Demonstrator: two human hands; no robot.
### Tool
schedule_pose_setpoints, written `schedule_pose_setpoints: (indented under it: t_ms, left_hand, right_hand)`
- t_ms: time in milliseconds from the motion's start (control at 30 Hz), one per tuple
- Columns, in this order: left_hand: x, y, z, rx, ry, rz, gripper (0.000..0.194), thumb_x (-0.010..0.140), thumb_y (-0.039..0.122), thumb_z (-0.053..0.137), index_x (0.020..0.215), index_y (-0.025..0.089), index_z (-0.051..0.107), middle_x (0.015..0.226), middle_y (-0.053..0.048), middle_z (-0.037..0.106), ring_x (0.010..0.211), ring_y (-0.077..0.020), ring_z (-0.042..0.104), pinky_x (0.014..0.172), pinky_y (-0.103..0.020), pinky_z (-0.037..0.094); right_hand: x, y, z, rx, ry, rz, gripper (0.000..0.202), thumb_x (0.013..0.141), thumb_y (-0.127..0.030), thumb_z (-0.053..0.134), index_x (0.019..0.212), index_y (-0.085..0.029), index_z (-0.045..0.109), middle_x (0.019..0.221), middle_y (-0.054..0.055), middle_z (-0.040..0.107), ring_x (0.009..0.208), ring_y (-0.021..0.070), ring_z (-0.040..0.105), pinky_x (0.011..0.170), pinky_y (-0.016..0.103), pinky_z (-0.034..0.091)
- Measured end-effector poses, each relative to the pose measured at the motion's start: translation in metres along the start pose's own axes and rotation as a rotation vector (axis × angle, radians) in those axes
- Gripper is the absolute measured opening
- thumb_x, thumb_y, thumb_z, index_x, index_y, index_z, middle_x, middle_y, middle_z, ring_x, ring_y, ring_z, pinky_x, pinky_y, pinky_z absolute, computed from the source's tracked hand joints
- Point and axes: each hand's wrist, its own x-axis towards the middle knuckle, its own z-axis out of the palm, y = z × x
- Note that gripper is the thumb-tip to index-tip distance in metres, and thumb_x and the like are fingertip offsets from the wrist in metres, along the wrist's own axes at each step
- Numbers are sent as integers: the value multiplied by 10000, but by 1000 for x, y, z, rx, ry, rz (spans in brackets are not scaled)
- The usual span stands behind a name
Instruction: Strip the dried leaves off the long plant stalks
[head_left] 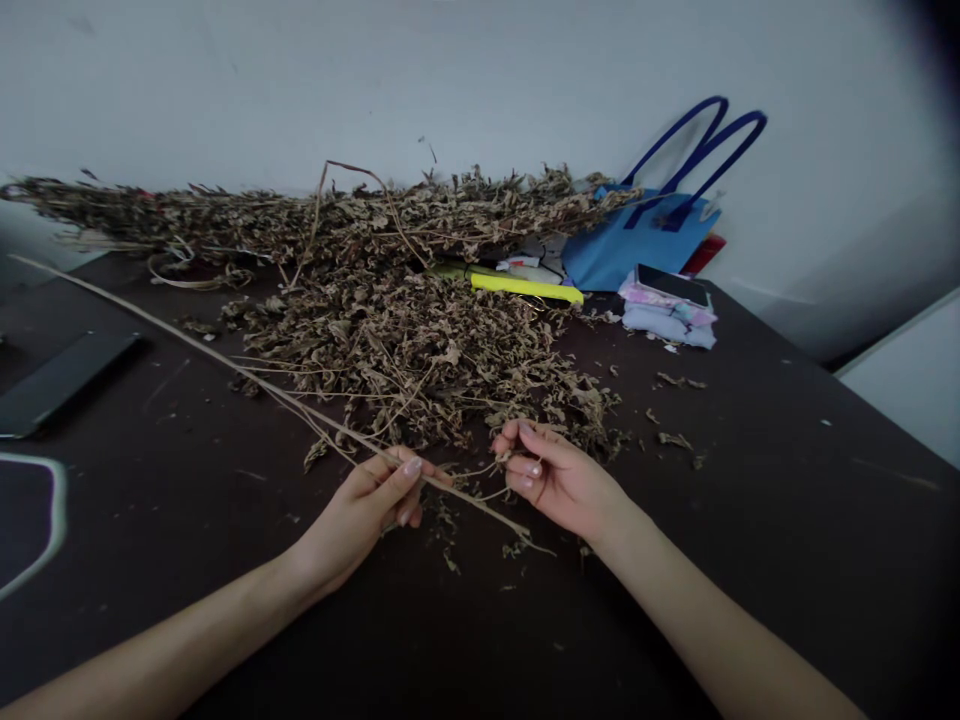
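Observation:
My left hand is closed round a long dried plant stem, thumb on top. The stem runs slantwise from the far left of the table to a thin tip just below my right hand. Thin side twigs branch off it. My right hand pinches a thin side twig with some dry bits at its end, a little right of my left hand. Beyond both hands spreads a loose heap of dried, curled leaves, and a few crumbs of leaf lie beneath the stem.
A long bundle of dried leafy stalks lies along the wall. To its right stand a blue bag and a phone on folded cloth. A yellow object pokes from behind the heap. At left is a dark flat device.

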Motion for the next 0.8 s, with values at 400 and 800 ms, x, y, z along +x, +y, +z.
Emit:
schedule_pose_setpoints:
  t_ms: [400, 800]
  left_hand:
    - [-2, -3, 2, 109, -66, 36, 234, 874, 358, 524, 837, 146, 615, 830, -49, 649, 496, -65, 380, 535, -231, 395]
    - [-2, -1, 4, 73, -55, 54, 236, 867, 361, 535, 808, 140, 598, 794, -49, 654, 474, -61, 352, 517, -228, 388]
  right_hand:
    - [-3, 13, 6, -349, 43, -59, 214, 819, -363, 600, 758, -158, 618, 482, -86, 251, 429, 43, 181, 407, 198, 135]
    - [-13, -17, -3, -1398, 194, -509, 356, 860, -332, 532, 1216, -312, 541, 1165, 64, 559, 708, 152, 543, 619, 320, 455]
